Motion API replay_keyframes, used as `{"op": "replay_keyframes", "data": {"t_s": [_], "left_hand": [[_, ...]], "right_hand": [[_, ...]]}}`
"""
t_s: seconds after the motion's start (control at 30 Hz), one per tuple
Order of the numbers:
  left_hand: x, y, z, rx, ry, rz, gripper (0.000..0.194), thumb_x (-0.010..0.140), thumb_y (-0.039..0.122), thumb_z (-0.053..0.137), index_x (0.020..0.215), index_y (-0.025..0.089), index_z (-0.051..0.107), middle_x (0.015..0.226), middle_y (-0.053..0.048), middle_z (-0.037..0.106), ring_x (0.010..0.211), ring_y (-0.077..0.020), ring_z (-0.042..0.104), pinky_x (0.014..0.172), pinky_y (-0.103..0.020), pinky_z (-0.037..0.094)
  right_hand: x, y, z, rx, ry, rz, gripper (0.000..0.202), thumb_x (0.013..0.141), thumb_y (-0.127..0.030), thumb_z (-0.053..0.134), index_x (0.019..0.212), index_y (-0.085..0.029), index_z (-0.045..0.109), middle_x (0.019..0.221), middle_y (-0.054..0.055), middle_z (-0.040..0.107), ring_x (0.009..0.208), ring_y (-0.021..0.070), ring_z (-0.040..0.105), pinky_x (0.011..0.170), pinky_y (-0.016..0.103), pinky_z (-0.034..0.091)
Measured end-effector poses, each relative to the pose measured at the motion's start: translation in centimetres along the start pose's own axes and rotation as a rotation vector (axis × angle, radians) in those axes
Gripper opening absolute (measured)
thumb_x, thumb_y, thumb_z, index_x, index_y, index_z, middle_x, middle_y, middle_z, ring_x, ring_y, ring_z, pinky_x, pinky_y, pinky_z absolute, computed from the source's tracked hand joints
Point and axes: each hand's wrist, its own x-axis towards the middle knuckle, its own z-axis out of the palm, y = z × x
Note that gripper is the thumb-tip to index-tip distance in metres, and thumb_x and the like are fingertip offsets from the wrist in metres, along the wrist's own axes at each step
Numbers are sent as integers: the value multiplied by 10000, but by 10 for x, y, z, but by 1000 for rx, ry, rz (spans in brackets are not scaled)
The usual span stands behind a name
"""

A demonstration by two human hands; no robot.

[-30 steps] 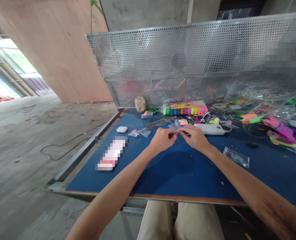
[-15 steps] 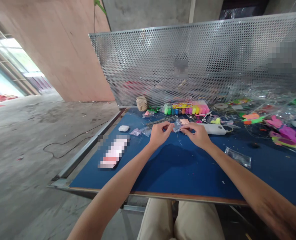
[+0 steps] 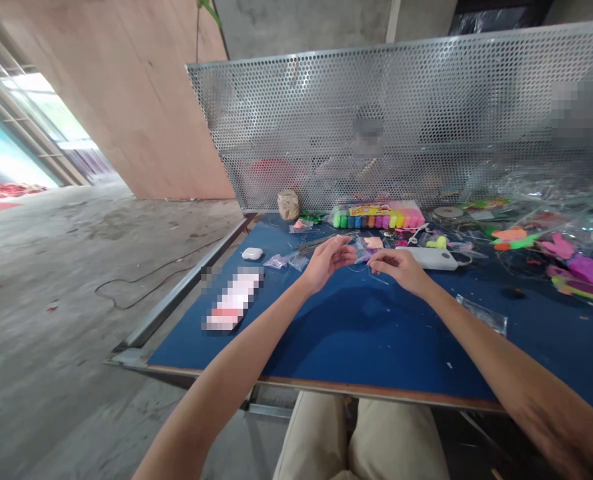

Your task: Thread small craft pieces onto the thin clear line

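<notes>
My left hand (image 3: 329, 261) is raised above the blue tabletop (image 3: 321, 340), its fingers stretched out and apart, holding nothing I can see. Beside it my right hand (image 3: 400, 269) pinches thumb and fingers together on what looks like a thin pale strand (image 3: 359, 269); the strand curves toward the left hand. Between and behind the hands lies a small clear plastic bag (image 3: 362, 251) with a purplish tint. A peach-coloured piece (image 3: 373, 243) sits just past it. Close to the right hand's far side is a white oblong device (image 3: 433, 259).
At left lie a white earphone case (image 3: 252, 254), a blurred-out phone-like slab (image 3: 233, 301) and a lilac packet (image 3: 276, 262). A colourful clay pack (image 3: 379, 215) rests before the perforated metal screen (image 3: 326, 120). Bright foam shapes (image 3: 583, 270) crowd the right. A clear bag (image 3: 483, 315) lies beside my right forearm.
The small clear bag held between both hands has left my fingers. My left hand has opened and its fingers spread. The right hand still pinches. The view has shifted slightly.
</notes>
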Motion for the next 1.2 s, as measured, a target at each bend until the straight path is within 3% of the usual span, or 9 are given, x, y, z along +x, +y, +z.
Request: {"op": "replay_keyframes", "data": {"t_s": [0.07,0.13,0.2,0.47,0.7,0.87,1.03,1.2], "left_hand": [[-4,0,4,-20,-75,-26,382,906,503,583,992,135,640,624,34,450,545,-70,450,661,-254,484],[-6,-1,8,5,-120,-43,367,915,499,575,894,136,621,579,73,277,484,-48,283,544,-202,396],[-7,-3,11,44,-141,-68,367,906,508,586,850,146,589,589,77,223,491,-50,226,494,-181,321],[-6,-7,13,69,-70,-86,383,884,541,595,837,164,545,609,75,189,518,-60,189,474,-165,265],[-5,-10,9,97,-62,-70,401,875,562,592,836,163,565,597,79,207,504,-60,222,522,-203,374],[-1,-13,4,259,33,-28,398,857,551,615,901,155,620,618,65,331,515,-56,334,596,-223,441],[0,-14,1,275,65,5,334,834,457,675,985,164,621,682,44,457,554,-59,412,593,-215,430],[-3,-13,5,108,9,-33,286,779,379,748,940,169,637,613,69,436,585,-62,441,777,-274,511]], "right_hand": [[1,1,2,53,8,15,256,857,-441,656,857,-187,686,723,32,703,638,171,625,647,315,512],[2,4,4,106,29,36,264,850,-448,658,843,-185,661,684,24,690,588,156,601,604,301,498],[3,8,7,130,46,60,274,831,-457,673,833,-184,649,656,16,679,555,150,587,571,293,486],[2,9,7,117,54,77,250,821,-441,681,813,-192,657,613,3,643,526,147,560,538,293,470],[2,9,6,133,38,77,261,835,-450,671,838,-189,650,635,1,645,547,149,568,562,294,473],[3,9,9,126,-50,63,285,863,-471,640,873,-186,629,669,7,663,579,152,588,600,299,489],[3,9,11,115,-59,59,328,884,-515,601,915,-189,590,690,7,664,588,151,595,608,299,495],[3,3,14,158,-61,57,336,901,-543,565,866,-210,527,661,-8,635,585,156,586,616,310,498]]}}
